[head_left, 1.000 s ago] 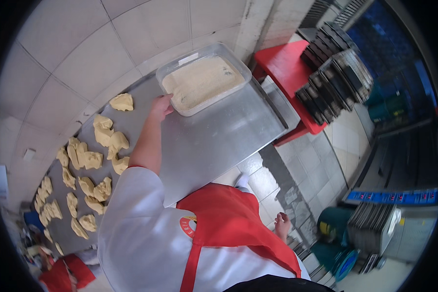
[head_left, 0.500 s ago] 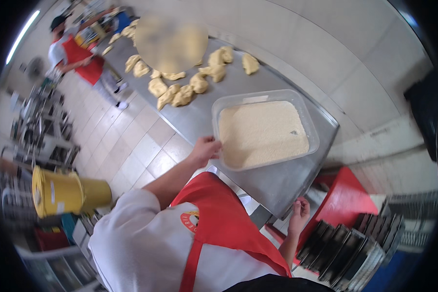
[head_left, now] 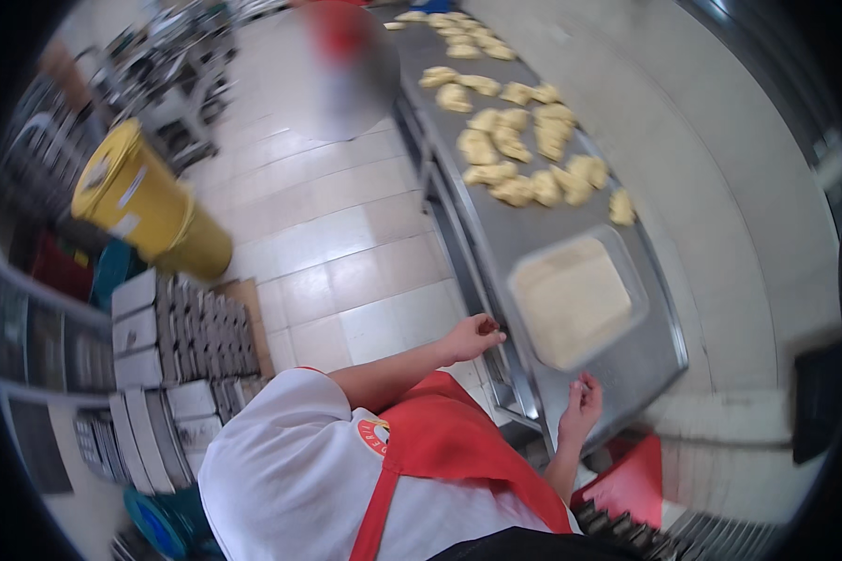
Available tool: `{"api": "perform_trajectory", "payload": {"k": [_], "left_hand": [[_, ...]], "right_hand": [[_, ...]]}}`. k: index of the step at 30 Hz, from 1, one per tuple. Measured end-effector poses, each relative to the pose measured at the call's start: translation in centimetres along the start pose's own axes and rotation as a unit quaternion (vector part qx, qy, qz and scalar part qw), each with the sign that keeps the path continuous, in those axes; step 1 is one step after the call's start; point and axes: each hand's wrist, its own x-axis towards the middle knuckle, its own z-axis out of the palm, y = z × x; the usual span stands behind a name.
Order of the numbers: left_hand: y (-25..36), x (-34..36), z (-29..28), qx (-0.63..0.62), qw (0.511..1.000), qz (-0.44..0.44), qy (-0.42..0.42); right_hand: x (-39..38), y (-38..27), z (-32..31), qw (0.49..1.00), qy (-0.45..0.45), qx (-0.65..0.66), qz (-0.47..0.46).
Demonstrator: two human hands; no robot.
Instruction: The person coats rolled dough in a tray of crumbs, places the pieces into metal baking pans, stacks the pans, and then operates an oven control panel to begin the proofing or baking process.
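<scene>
Looking down from a head camera, I go from left to right. At far left a yellow bin stands on the pale tiled floor, with racks of stacked grey metal tins below it. A person in a white shirt and red apron fills the lower middle.

The left hand reaches to the near edge of a long steel table. Its fingers are curled together, and I cannot tell whether they pinch anything. The right hand hangs near the table's corner with fingers loosely apart, holding nothing I can see.

Just beyond both hands, on the table's near end, sits a clear plastic tub filled with pale dough. I judge it heavy for its size, with thin walls that may flex, and its contents soft and sticky. The best hold looks like the rim on two opposite sides, with both hands sharing the weight. The steel beneath it looks smooth, so it may slide easily.

Farther along the table lie many shaped dough pieces, well apart from the tub. They look soft and easily dented. A blurred second person stands at the top, beside the table. Nothing lies between the hands and the tub. A red stool sits low at right, near the table corner, and could get in the way of my feet.
</scene>
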Motion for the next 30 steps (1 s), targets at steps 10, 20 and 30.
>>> {"api": "perform_trajectory", "payload": {"k": [10,20,30], "left_hand": [[-12.9,-18.7,-31.1,-0.173,0.905,0.096,0.377],[-15.8,-18.9,-41.8,-0.291,0.759,0.121,0.569],[-32.2,-18.4,-47.5,-0.089,0.688,-0.311,0.649]], "right_hand": [[-5.4,-7.6,20.4,0.954,-0.240,-0.102,-0.147],[1.1,-12.7,39.5,0.897,-0.386,-0.114,-0.181],[11.7,-14.3,65.6,0.818,-0.519,-0.168,-0.181]]}}
